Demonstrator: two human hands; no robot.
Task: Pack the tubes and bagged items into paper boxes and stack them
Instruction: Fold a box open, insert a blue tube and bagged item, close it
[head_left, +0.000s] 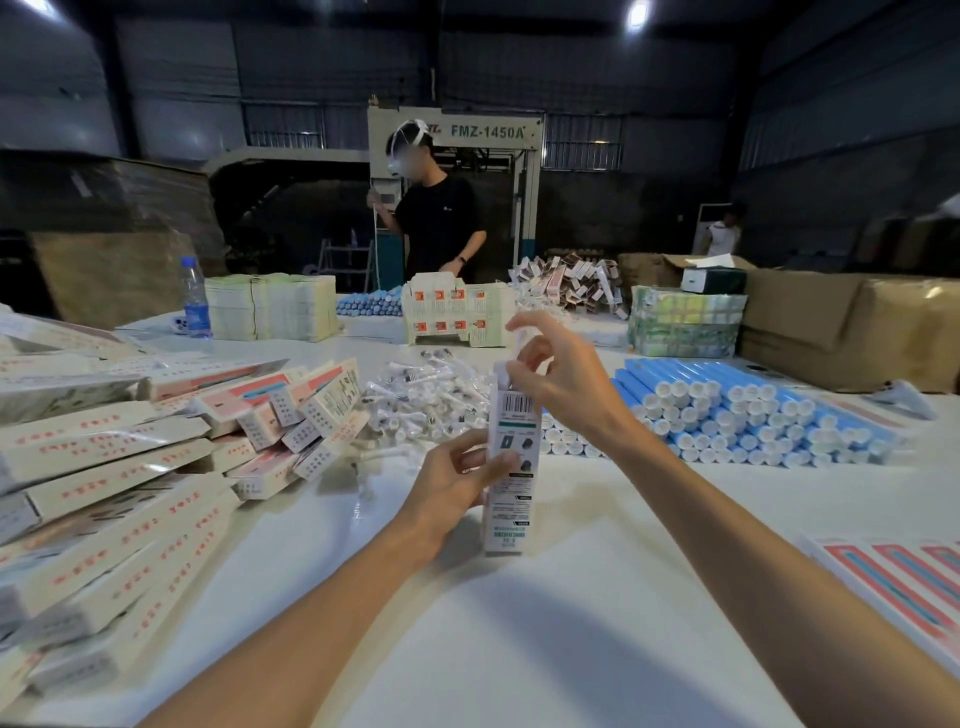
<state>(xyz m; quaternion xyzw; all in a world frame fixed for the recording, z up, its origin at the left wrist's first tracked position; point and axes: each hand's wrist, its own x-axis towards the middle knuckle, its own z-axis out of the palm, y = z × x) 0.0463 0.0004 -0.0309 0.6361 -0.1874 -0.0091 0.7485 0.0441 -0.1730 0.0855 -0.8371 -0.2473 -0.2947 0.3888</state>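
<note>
Centrally, the left hand (457, 478) grips an upright paper box (511, 499) at mid-height, fingers curled round its near side, while the box appears to stand on the white table (519, 649). The right hand (556, 374) sits at the box's open top, thumb and fingertips pinching a pale slip there; whether this is a bagged item or the box flap cannot be told. Judged stage: one box being filled or closed, mid-cycle, with much of the task remaining. Done: a pile of closed boxes (119, 467) at left, loosely heaped rather than squarely stacked. Left to do: a heap of bagged items (426, 395) just behind the held box, a bank of blue tubes (737, 410) at right, and flat cartons (893, 577) at the near right edge. Beyond, bundled carton blanks (270, 306) lie on the table's far side, where a second person (441, 218) stands.
</note>
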